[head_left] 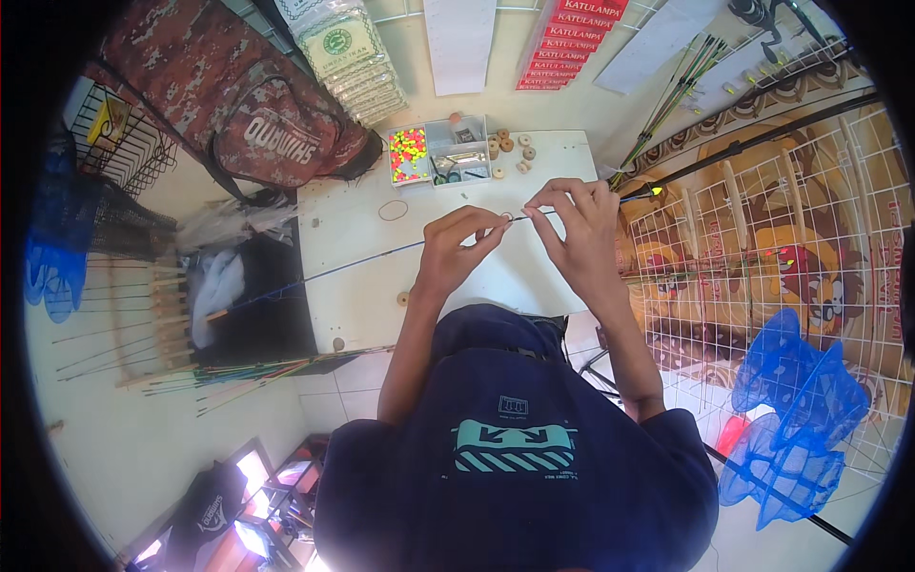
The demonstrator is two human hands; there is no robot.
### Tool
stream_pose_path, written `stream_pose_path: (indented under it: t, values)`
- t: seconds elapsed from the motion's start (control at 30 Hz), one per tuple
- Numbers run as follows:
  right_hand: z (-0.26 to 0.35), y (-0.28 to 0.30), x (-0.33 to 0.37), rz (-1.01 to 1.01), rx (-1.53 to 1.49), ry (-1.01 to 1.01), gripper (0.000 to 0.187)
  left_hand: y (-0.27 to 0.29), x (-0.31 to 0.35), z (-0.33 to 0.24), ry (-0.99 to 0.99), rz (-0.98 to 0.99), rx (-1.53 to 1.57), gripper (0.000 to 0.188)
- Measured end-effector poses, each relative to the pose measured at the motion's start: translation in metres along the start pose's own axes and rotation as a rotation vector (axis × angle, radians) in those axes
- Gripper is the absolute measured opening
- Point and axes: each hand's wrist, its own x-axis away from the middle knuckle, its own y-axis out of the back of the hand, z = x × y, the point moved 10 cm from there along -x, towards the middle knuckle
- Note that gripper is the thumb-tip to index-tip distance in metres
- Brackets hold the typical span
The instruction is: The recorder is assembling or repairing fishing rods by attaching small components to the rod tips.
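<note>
Where my left fingers (484, 220) pinched: thin blue rod (381, 255)
Right fingers (545, 198): curled nearby; their hold was unclear
Worktop (362, 297): lay beneath

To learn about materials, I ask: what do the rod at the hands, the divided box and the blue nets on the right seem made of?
Rod: perhaps fibreglass or carbon, blue finish; it is slender and fairly straight. Box: probably plastic, pale and smooth, with thin walls. Nets: likely nylon mesh, limp, because they fold and look see-through.
</note>
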Motion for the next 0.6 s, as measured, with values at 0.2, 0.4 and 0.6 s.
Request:
stream_pose_path:
  t: [0.2, 0.4, 0.6]
  values:
    - [0.005, -0.0002, 0.0029, -0.002, 0.095, 0.056, 0.013, 0.0012, -0.0001, -0.0016, -0.052, -0.004, 0.004, 0.016]
    - [0.0037, -0.0023, 0.0056, -0.012, 0.155, 0.082, 0.015, 0.0001, 0.0, 0.0005, -0.031, 0.002, 0.013, 0.015]
    - [0.0022, -0.0029, 0.0073, -0.017, 0.2, 0.07, 0.016, 0.0005, -0.0001, -0.0004, -0.035, -0.005, 0.016, 0.015]
